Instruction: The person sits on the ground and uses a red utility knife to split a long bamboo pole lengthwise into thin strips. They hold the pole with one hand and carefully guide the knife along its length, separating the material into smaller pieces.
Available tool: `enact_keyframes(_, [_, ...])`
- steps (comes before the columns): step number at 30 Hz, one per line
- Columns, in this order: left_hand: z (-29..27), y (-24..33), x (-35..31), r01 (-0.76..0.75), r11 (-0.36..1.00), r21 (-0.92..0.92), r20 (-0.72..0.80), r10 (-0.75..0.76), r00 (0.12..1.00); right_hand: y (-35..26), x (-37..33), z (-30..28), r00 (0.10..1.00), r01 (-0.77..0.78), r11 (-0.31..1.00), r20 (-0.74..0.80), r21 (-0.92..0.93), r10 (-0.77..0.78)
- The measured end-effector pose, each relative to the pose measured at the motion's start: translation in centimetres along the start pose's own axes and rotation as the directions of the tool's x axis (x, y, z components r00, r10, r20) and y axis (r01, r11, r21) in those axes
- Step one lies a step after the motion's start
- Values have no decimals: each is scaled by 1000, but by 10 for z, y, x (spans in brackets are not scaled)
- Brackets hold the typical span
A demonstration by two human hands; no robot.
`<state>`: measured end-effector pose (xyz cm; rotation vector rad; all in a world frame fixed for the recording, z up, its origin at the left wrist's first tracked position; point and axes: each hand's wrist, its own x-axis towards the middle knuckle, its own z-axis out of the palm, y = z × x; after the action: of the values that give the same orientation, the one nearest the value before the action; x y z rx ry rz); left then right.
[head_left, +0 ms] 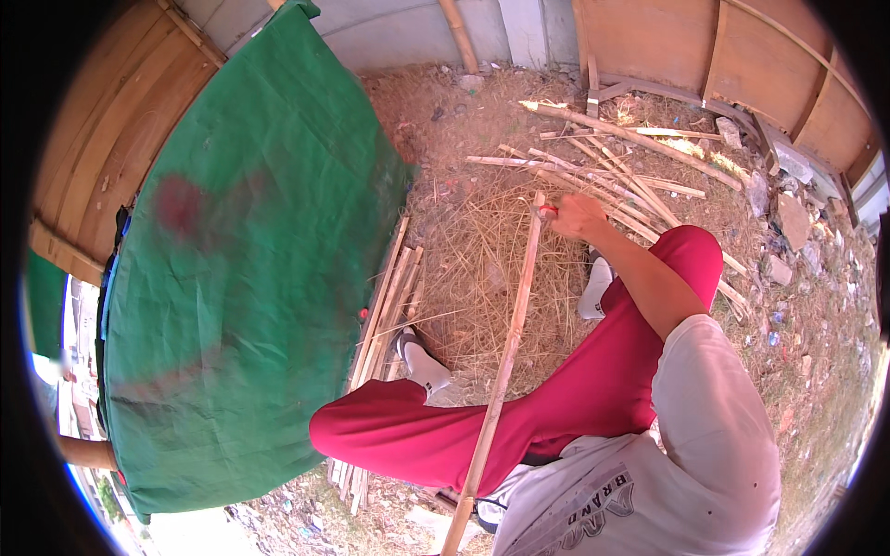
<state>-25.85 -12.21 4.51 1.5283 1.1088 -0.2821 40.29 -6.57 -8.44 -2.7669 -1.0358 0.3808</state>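
A long split bamboo strip slants from the lower edge, over my thigh, to my right hand. That hand is closed on a small red-handled tool, which sits against the strip's far end. Its metal part is too small to make out. My left hand is out of view, and so is the strip's near end. Thin straw-like shavings lie on the ground beneath the strip, between my feet.
Cut bamboo strips lie loosely piled beyond my right knee. Another bundle of strips lies by my left foot, beside a hanging green tarp. Wooden panels stand at the back, with stones and litter at right.
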Motion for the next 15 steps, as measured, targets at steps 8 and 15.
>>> enact_keyframes(8, [-7,1,4,69,997,-45,15,-68,998,-18,-12,-20,972,-73,972,-204,225,120])
enact_keyframes(15, [-14,6,8,121,987,-107,33,-118,992,-26,-25,-31,988,-89,935,-91,344,127])
